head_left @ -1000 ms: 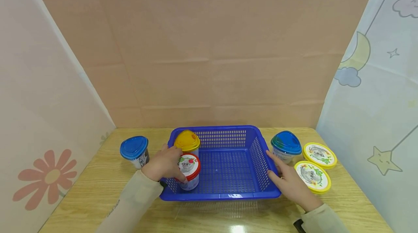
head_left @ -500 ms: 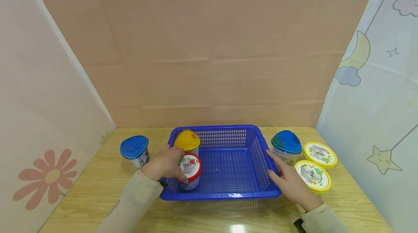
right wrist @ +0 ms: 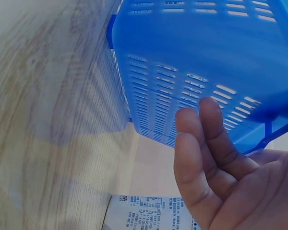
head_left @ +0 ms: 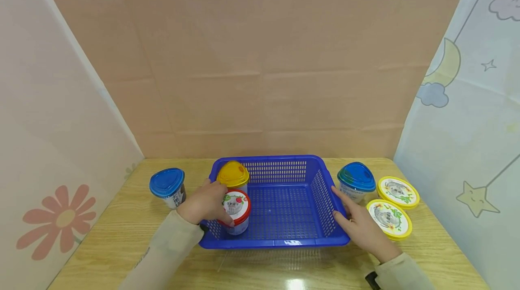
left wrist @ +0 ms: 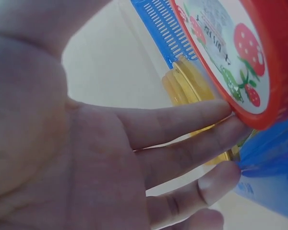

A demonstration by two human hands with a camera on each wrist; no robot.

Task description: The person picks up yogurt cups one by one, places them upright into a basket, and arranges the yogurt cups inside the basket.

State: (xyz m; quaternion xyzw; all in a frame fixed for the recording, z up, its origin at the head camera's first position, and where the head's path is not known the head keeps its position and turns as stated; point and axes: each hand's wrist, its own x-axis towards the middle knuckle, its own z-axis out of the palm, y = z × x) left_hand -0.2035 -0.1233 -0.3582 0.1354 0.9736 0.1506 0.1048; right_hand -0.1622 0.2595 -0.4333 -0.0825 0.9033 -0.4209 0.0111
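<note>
My left hand [head_left: 207, 204] grips a round tub with a red rim and strawberries on its white lid [head_left: 236, 206]. The thumb is at the near side and the fingers at the far side; in the left wrist view the fingertips touch the red rim [left wrist: 273, 96]. This tub stands inside the left end of a blue plastic basket [head_left: 280, 243], just in front of a yellow-lidded tub [head_left: 233, 174]. My right hand [head_left: 359, 226] holds the basket's right rim, thumb over the top, other fingers bent against the outer slotted wall [right wrist: 173, 96].
Left of the basket stands a blue-lidded tub [head_left: 167, 184]. Close behind my right hand is another blue-lidded tub [head_left: 356, 179]. Two round tubs with yellow-rimmed white lids, one nearer [head_left: 388, 219] and one farther [head_left: 398, 192], are at the right. A wooden table [head_left: 130, 236] carries everything.
Over the last second the red-rimmed tub has shifted very slightly to the right within my left hand's grip. Both hands and the basket have kept their places.
</note>
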